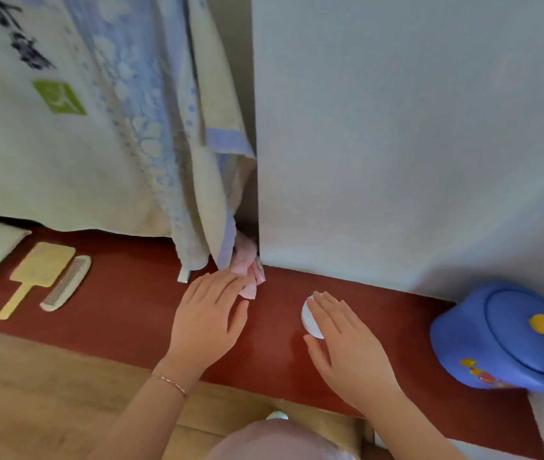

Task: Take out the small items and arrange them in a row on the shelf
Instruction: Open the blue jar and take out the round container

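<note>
Small items already line the red shelf (124, 303), so with both hands flat and open, slide the white disc (310, 318) under your right hand (350, 340) level with the pink packet (251, 280) by your left hand (210, 313).

The shelf (124, 303) is dark red. The lidded pot (509, 336) is blue with a yellow knob. The hand mirror (36, 273) is pale yellow; the comb (66, 283) is cream. The hanging towel (151, 127) is cream with blue dotted bands. The crumpled cloth (252, 280) is pink-and-white patterned. The round item (310, 318) is white.
</note>
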